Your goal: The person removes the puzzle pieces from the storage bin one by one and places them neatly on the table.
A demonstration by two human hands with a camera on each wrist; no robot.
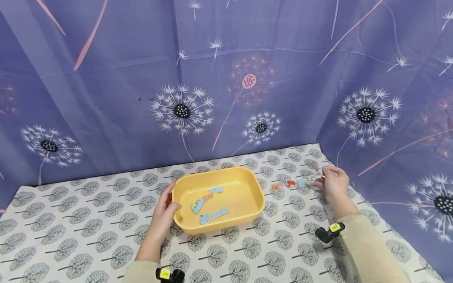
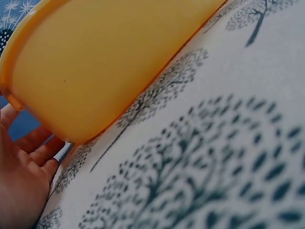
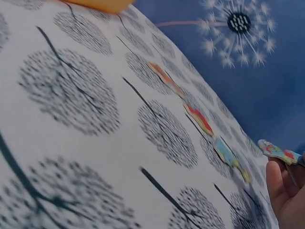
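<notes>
A yellow plastic basin (image 1: 230,226) stands on the tablecloth in the middle of the head view. My left hand (image 1: 162,215) grips its left end, thumb at the rim and fingers along the outer wall; the left wrist view shows the fingers (image 2: 40,145) beside that wall. Inside lie several jigsaw puzzle pieces, among them a blue one (image 1: 219,213). To the basin's right, my right hand (image 1: 335,183) pinches a colourful puzzle piece (image 3: 280,152), raised above the cloth. Near that hand, an orange piece (image 1: 276,186), a red piece (image 1: 291,184) and a light blue piece (image 1: 301,182) lie in a row.
The table wears a white cloth (image 1: 90,248) printed with grey trees. A purple curtain (image 1: 126,99) with dandelions hangs along the back and the right side, close behind the right hand. Each wrist carries a black camera.
</notes>
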